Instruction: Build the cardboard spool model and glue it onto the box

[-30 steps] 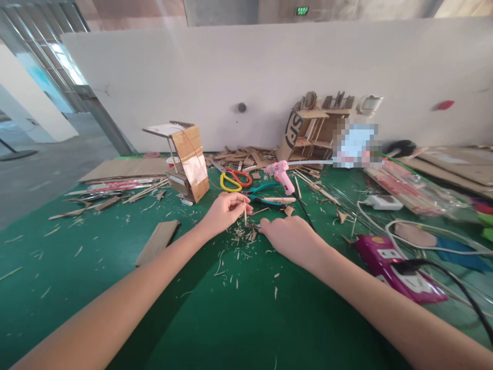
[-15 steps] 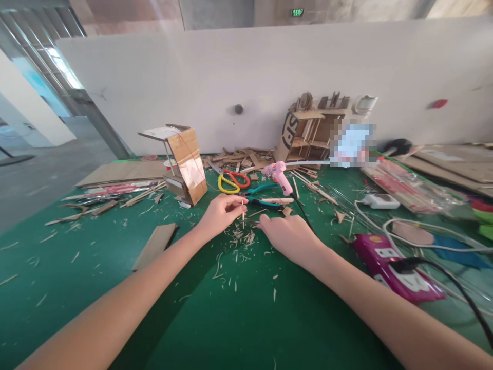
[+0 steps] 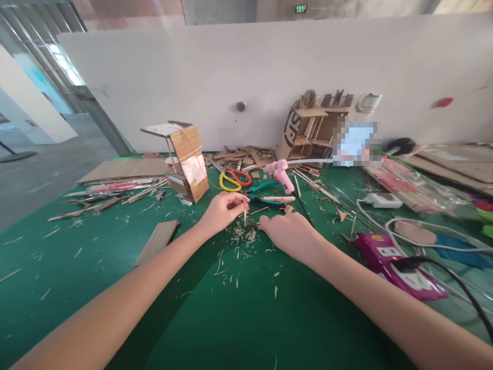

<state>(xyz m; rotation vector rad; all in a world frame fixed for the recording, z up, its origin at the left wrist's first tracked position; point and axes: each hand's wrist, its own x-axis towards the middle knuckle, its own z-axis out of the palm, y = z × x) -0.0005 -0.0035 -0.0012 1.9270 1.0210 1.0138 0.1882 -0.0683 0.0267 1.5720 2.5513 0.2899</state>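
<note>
My left hand (image 3: 223,209) is closed, pinching a thin wooden stick (image 3: 245,218) that points down with a tapered lower end. My right hand (image 3: 288,230) is closed around a small knife, whose thin dark blade (image 3: 252,223) reaches left to the stick's lower end; the handle is hidden in the fist. Pale wood shavings (image 3: 246,235) lie in a heap on the green tabletop (image 3: 239,324) under both hands. Just beyond the hands are teal-handled pliers (image 3: 269,200), red-and-yellow scissors (image 3: 234,179) and a pink glue gun (image 3: 283,177).
A cardboard model (image 3: 190,167) stands at back left, and a cardboard shelf (image 3: 304,133) stands against the white partition (image 3: 192,77). A magenta power strip (image 3: 396,267) with cables lies at right. A flat cardboard piece (image 3: 157,242) lies beside my left forearm.
The view has shifted slightly. The knife blade shows more plainly at the stick's lower end. Both hands keep nearly the same place and grip.
</note>
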